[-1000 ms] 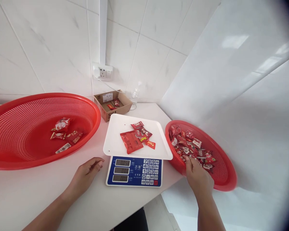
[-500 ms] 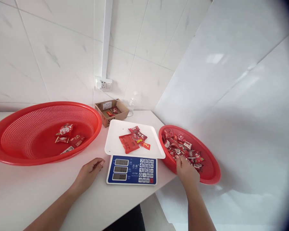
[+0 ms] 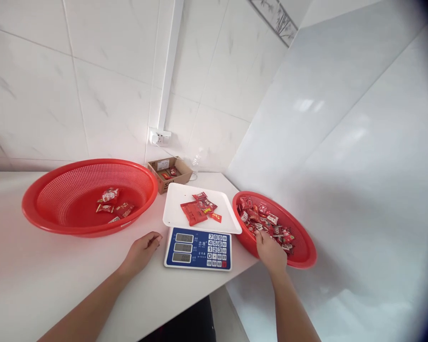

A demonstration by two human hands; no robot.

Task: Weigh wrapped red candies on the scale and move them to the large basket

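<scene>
A blue-faced digital scale (image 3: 199, 248) stands on the white counter, and several red snack packets (image 3: 199, 210) lie on its white tray (image 3: 174, 216). My left hand (image 3: 141, 251) rests on the counter just left of the scale, fingers loosely curled and holding nothing. My right hand (image 3: 269, 251) reaches over the near rim of a small red basket (image 3: 301, 254) full of red snack packets (image 3: 264, 220). Its fingers are down among the packets and hidden from me. A large red basket (image 3: 57, 216) at the left holds a few packets (image 3: 113, 205).
A small open cardboard box (image 3: 169, 172) with a few packets sits behind the scale by the tiled wall. A clear plastic bottle (image 3: 196, 161) stands beside it. A wall socket (image 3: 160, 137) is above. The counter edge drops off just under my right forearm.
The camera has tilted up and pulled back, so everything sits lower and smaller in view. Both hands have stayed in place, the right still in the small basket.
</scene>
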